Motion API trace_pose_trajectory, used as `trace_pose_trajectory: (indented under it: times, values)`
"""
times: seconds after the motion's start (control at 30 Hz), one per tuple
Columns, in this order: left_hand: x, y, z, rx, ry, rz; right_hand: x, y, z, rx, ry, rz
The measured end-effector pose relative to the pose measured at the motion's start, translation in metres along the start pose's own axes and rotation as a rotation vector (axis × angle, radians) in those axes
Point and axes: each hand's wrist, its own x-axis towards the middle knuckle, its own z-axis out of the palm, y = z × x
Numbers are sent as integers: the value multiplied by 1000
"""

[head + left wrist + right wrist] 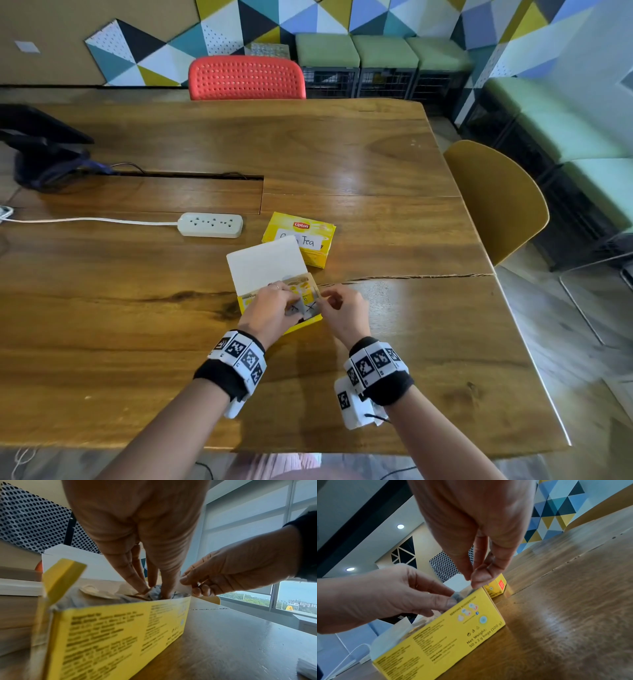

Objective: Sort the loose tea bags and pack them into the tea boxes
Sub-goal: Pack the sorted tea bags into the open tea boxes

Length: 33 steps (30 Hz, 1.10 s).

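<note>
From the head view, I am working both hands over the open tea box (274,301), which is sitting near my edge of the wooden table (376,164) with its white lid flap standing up on the far side; my left hand (270,310) is reaching fingers-down into the box onto the tea bags (301,306), and my right hand (342,308) is curling at the box's right end. A second, closed tea box (305,236) is lying just behind, apart from the open one, with a power strip (210,224) to its left. From the left wrist view, my left fingers (137,577) are running nearly straight down, pressing their tips onto soft grey paper bags in the box's right end, while my right fingertips (190,584) are pinching a small white piece at the box's right edge, flap or tag I cannot tell. From the right wrist view, thumb and forefinger (476,580) are closing together just above that corner, and the box's long axis is running left to right across me, mouth upward. I am judging the bags light, limp and easy to tear, best taken by the paper edges or pressed flat; the thin card box would buckle if squeezed, so I would steady it by its corners.
</note>
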Motion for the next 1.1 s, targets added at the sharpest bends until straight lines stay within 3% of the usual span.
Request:
trace_pose_trajectory:
  times: [0.13, 0.33, 0.43, 0.53, 0.83, 0.93, 1.1]
  values:
    - [3, 4, 1, -13, 68, -61, -1, 0, -1, 2, 12, 6]
    - [-1, 4, -2, 59, 16, -37, -2, 1, -12, 103, -50, 57]
    - [-9, 6, -3, -3, 54, 30, -5, 13, -26, 136, -53, 89]
    - [-22, 16, 5, -60, 66, 182, -18, 33, -46, 61, -56, 111]
    - [-45, 44, 48, -28, -224, 369, -72, 89, -86, -323, -330, 68]
    - [-46, 51, 61, 13, -317, 381, -85, 100, -82, -433, -426, 61]
    - [-42, 54, 72, -9, -346, 330, -83, 102, -73, -444, -436, 79]
